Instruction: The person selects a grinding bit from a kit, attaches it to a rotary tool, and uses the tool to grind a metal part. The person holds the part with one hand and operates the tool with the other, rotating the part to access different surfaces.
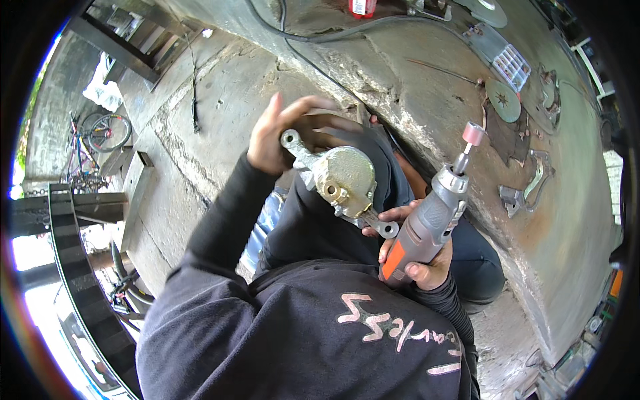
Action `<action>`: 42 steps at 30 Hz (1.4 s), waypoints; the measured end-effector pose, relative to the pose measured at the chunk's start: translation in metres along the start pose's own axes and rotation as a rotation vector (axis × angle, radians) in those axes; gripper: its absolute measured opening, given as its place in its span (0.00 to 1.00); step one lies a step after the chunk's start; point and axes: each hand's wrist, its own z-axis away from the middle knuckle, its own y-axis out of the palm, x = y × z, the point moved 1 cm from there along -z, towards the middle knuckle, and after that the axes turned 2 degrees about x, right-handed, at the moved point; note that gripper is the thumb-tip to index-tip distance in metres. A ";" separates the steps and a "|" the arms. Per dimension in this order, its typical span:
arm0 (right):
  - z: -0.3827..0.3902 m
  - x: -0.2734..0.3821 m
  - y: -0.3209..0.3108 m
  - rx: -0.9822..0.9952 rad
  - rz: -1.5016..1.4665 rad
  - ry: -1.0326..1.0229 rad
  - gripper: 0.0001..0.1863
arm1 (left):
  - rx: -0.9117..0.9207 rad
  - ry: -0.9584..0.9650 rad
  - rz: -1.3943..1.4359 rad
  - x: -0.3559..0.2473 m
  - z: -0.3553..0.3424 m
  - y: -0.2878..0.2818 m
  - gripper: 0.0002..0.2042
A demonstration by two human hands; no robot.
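My left hand (283,137) is raised beside the upper lug of a silver-grey cast metal part that looks like a brake caliper (347,175). Its fingers are stretched apart and slightly blurred; I cannot tell whether they touch the part. In my right hand (433,267) is a grey and orange rotary tool (427,230). A pinkish cylindrical grinding bit (473,133) sits on its tip, pointing up and away from the casting. Fingers of the right hand also reach the casting's lower lug, apparently supporting it. The casting is above my lap, its round face turned up.
On the concrete ledge to the right lie a compartment box (510,63), a cutting disc (503,100), a metal bracket (530,183) and a dark cloth (503,133). A black cable (333,39) crosses the top. A bicycle (107,133) stands far left.
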 end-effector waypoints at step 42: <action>0.051 0.078 0.042 0.027 1.795 0.245 0.41 | 0.567 -0.442 -0.497 0.037 -0.119 0.029 0.22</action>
